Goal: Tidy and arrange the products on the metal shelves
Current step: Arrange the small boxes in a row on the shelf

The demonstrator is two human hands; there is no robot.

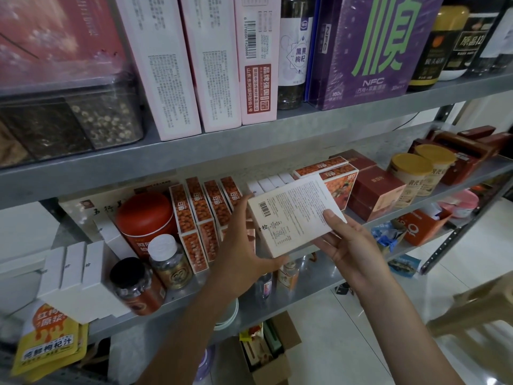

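Note:
A flat cream box with a barcode and small print hangs in front of the middle metal shelf, its printed back facing me. My left hand grips its left edge, thumb under the lower corner. My right hand holds its right side, thumb on the face. Behind stand several orange patterned boxes in a row, with white boxes and more orange ones to their right.
On the same shelf sit a red tin, two small jars, white boxes, dark red boxes and gold-lidded cans. The upper shelf carries pink boxes, a bottle and a purple box. A cardboard carton lies below on the floor.

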